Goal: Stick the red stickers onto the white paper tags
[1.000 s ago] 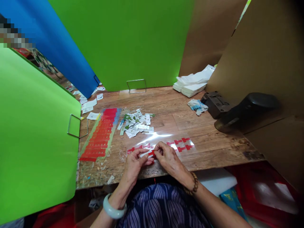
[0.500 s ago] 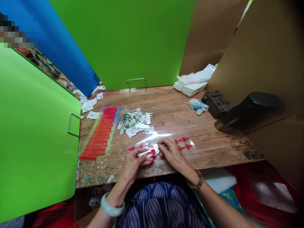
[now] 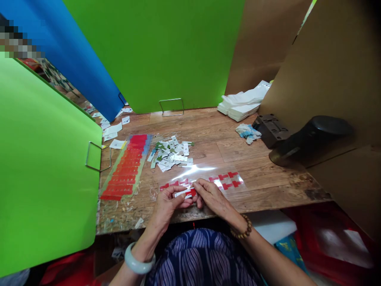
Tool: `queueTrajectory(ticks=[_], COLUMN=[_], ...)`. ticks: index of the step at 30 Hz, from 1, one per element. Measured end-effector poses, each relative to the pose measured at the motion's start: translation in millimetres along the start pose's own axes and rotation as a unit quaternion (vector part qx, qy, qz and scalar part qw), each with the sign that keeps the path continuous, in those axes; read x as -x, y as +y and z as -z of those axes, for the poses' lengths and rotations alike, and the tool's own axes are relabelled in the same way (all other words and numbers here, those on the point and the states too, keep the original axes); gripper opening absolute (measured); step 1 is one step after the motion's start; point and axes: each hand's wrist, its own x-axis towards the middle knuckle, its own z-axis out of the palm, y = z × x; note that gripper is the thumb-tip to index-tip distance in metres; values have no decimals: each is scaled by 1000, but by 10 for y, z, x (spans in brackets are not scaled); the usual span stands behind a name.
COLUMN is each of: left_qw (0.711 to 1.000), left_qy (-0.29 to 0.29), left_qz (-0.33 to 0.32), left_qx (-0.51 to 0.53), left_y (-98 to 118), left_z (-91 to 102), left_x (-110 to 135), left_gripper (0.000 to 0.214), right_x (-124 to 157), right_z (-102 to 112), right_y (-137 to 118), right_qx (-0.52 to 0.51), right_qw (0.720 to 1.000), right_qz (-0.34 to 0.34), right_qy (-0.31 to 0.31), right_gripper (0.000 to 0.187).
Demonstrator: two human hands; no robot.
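Note:
My left hand [image 3: 167,205] pinches a small white card with a red sticker [image 3: 186,193] at the table's front edge. My right hand [image 3: 212,194] has its fingertips closed on the red end of the same card. Both hands rest over a clear plastic sheet [image 3: 205,178] that carries several red T-shaped stickers [image 3: 229,180]. Beyond it lies a pile of small white and green cards [image 3: 171,155]. A long sheet of red stickers [image 3: 126,167] lies to the left.
The wooden table [image 3: 268,182] is walled by green panels [image 3: 44,174], a blue panel [image 3: 80,67] and brown cardboard [image 3: 336,63]. A stack of white bags [image 3: 242,105], a crumpled cloth [image 3: 247,133] and black devices [image 3: 309,139] sit at the right. Loose cards [image 3: 111,131] lie at the far left.
My right hand reached forward onto the clear sheet half a second ago, then came back to the card in my left hand. The left hand has barely moved.

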Motion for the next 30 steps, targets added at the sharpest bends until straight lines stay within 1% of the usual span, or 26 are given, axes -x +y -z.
queueTrajectory(ticks=[5, 11, 17, 20, 26, 30], left_qw=[1000, 1000, 1000, 1000, 1000, 999], left_qy=[-1, 2, 1, -3, -15, -29], left_qz=[7, 11, 13, 16, 13, 11], left_qx=[2, 8, 7, -1, -10, -17], left_y=[-5, 10, 9, 16, 26, 19], left_z=[9, 3, 17, 11, -13, -37], left_x=[2, -3, -11, -8, 6, 23], left_gripper=[35, 36, 34, 36, 38, 36], right_x=[3, -25, -28, -26, -2, 54], right_z=[-4, 15, 44, 58, 95, 141], right_y=[-5, 11, 20, 32, 29, 27], right_qx=[-24, -76, -94, -113, -169, -191], right_qw=[1000, 996, 993, 991, 983, 975], right_qz=[-5, -19, -11, -21, -33, -41], right_qy=[-2, -39, -64, -69, -67, -110], right_gripper=[30, 23, 19, 17, 26, 32])
